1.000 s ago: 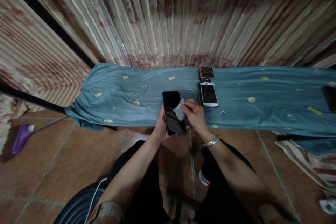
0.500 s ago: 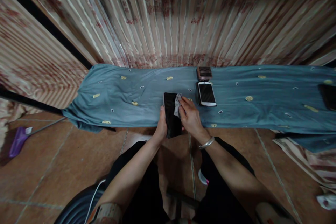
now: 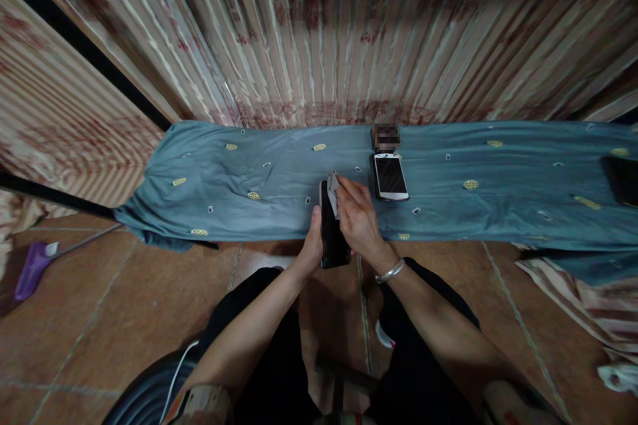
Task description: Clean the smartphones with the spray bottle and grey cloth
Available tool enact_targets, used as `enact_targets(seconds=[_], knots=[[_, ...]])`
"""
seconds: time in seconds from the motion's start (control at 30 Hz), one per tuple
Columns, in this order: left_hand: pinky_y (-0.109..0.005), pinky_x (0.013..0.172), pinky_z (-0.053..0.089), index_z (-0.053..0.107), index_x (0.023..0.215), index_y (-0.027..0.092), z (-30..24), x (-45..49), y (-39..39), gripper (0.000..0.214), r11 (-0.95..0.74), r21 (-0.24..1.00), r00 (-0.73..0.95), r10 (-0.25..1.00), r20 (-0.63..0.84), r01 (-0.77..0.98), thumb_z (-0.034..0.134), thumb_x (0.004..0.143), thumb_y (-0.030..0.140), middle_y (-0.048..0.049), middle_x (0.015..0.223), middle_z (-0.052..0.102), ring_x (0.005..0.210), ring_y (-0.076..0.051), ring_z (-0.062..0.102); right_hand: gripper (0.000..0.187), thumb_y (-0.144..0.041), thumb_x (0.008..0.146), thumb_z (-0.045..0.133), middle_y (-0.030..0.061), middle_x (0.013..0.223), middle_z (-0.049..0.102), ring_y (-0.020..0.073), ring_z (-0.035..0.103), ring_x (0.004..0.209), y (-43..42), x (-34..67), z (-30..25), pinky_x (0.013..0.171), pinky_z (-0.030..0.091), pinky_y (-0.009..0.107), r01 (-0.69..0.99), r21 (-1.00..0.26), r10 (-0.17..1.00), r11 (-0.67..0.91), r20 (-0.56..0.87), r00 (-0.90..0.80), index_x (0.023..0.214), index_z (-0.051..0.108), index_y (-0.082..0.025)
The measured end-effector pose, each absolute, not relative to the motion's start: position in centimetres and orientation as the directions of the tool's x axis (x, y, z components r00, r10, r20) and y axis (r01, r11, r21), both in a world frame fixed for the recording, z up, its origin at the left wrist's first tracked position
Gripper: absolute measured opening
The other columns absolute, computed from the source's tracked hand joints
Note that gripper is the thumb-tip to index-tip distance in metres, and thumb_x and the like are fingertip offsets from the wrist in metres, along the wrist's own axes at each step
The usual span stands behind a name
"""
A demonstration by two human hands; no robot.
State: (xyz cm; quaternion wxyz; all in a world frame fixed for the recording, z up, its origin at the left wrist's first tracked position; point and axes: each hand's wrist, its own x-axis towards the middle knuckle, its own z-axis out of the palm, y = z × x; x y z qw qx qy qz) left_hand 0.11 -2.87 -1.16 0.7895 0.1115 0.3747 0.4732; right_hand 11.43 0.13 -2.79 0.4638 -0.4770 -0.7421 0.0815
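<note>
My left hand (image 3: pixel 313 242) grips a black smartphone (image 3: pixel 333 239) by its left edge, thumb along the side, over the near edge of the cloth-covered bench. A small grey cloth (image 3: pixel 332 191) is pinched in my right hand (image 3: pixel 357 216), which presses it against the phone's upper right part. The phone is tilted, and my right fingers hide some of it. To the right, a white-framed phone (image 3: pixel 391 176) lies on the bench on top of something dark. Just behind it sits a small dark item (image 3: pixel 385 137), blurred out by pixels.
A blue patterned cloth (image 3: pixel 279 153) covers the long bench. A black object (image 3: pixel 623 179) lies at its right end. Striped curtains (image 3: pixel 309 40) hang behind. On the tiled floor are a purple broom (image 3: pixel 32 272) at left and a black round stool (image 3: pixel 144 385) near my left arm.
The held phone has turned and shifted slightly right, showing a narrower face. My right hand and the grey cloth have moved a little up and left over its upper edge.
</note>
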Motion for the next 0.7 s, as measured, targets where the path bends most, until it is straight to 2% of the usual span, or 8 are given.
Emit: enact_targets(seconds=[0.2,0.33,0.5,0.6,0.7], knots=[[-0.033,0.112,0.042,0.051,0.143,0.017,-1.2,0.7,-2.9,0.047,0.425,0.61,0.167,0.885,-0.434,-0.668,0.034,0.102,0.032,-0.0063,0.126,0.07,0.129,-0.02,0.057,0.04,-0.022,0.1,0.037,0.0136,0.135,0.061,0.0265,0.053,0.125,-0.2,10.9,-2.3,0.108,0.046,0.048,0.624,-0.517,0.731,0.586,0.669,-0.133,0.132,0.061,-0.016],[-0.031,0.116,0.035,0.059,0.135,0.015,-0.9,0.9,-2.9,0.043,0.388,0.66,0.119,0.902,-0.415,-0.643,0.035,0.101,0.029,-0.0072,0.13,0.067,0.137,-0.019,0.048,0.041,-0.019,0.099,0.04,0.0128,0.136,0.06,0.0285,0.054,0.126,-0.3,10.9,-2.1,0.109,0.045,0.051,0.603,-0.538,0.749,0.589,0.643,-0.157,0.134,0.06,-0.019],[-0.025,0.115,0.035,0.066,0.121,0.015,-0.6,0.8,-2.4,0.036,0.325,0.678,0.002,0.902,-0.431,-0.659,0.039,0.099,0.024,-0.008,0.129,0.068,0.14,-0.018,0.045,0.044,-0.017,0.099,0.04,0.0139,0.139,0.059,0.0299,0.052,0.129,-1.1,10.3,-1.8,0.11,0.044,0.051,0.567,-0.55,0.751,0.613,0.629,-0.202,0.14,0.056,-0.019],[-0.029,0.113,0.039,0.064,0.126,0.021,-0.9,0.4,-2.0,0.038,0.299,0.631,-0.036,0.886,-0.461,-0.716,0.038,0.098,0.021,-0.0041,0.129,0.068,0.139,-0.017,0.047,0.045,-0.016,0.099,0.039,0.0139,0.139,0.059,0.0296,0.052,0.128,-1.8,9.9,-1.9,0.11,0.045,0.051,0.573,-0.522,0.738,0.632,0.63,-0.241,0.142,0.053,-0.019],[-0.031,0.109,0.046,0.059,0.133,0.021,-1.5,-0.1,-1.6,0.042,0.292,0.583,-0.033,0.876,-0.481,-0.758,0.035,0.098,0.022,-0.0036,0.127,0.069,0.133,-0.019,0.053,0.046,-0.014,0.099,0.037,0.015,0.14,0.058,0.0287,0.051,0.129,-2.3,9.5,-2.1,0.109,0.046,0.05,0.577,-0.488,0.717,0.655,0.643,-0.269,0.144,0.05,-0.016]])
